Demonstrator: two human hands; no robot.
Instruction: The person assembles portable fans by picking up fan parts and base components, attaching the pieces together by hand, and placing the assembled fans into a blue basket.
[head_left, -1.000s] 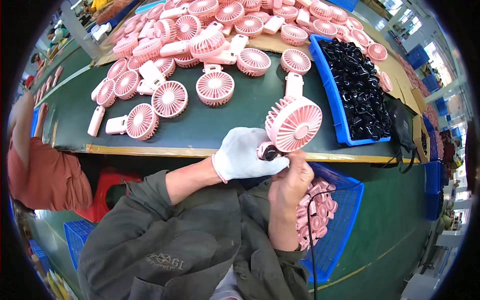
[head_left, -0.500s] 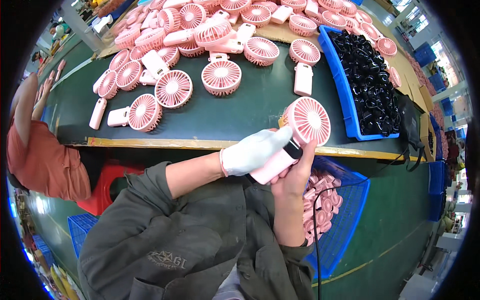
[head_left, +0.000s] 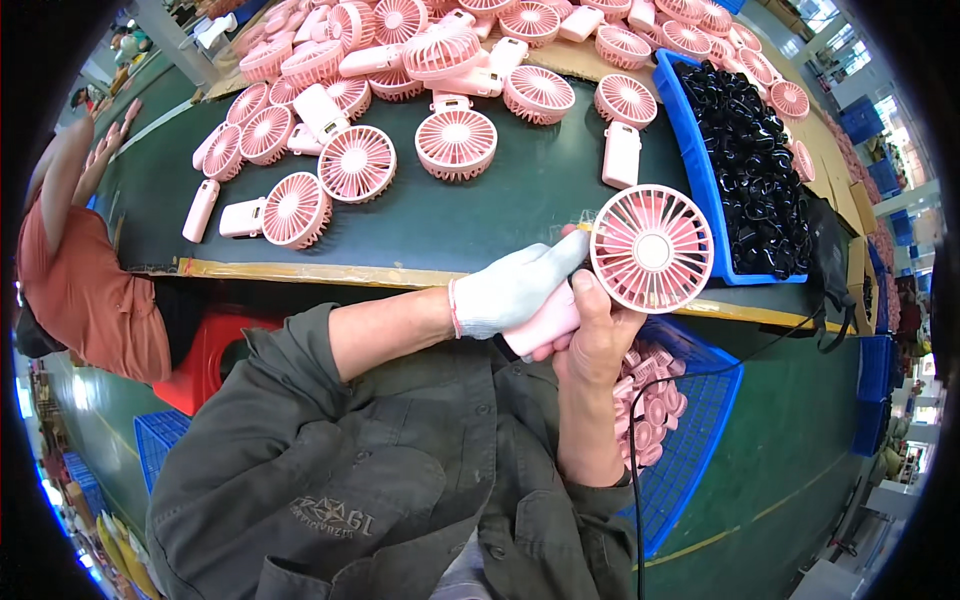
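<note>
A pink handheld fan (head_left: 652, 250) is between my two hands just past the table's near edge, its round grille facing up toward me. My left hand (head_left: 512, 292), in a white glove, is closed around the fan's pale pink handle. My bare right hand (head_left: 600, 340) grips the same fan from below, the thumb up along the handle close to the head. Some right fingertips show under the handle's lower end. The neck joint is mostly hidden by the glove and the thumb.
Many pink fans lie on the dark green table (head_left: 360, 235), heaped at the back. A blue tray (head_left: 690, 165) of black coiled pieces stands at the right. Below, a blue basket (head_left: 705, 430) holds more pink fans, and a black cable (head_left: 636, 480) hangs over it. Another person (head_left: 90, 280) sits at left.
The fan's head has turned to face me more fully and come closer. The black piece at its neck is no longer visible. My right hand has shifted, its thumb now on the handle.
</note>
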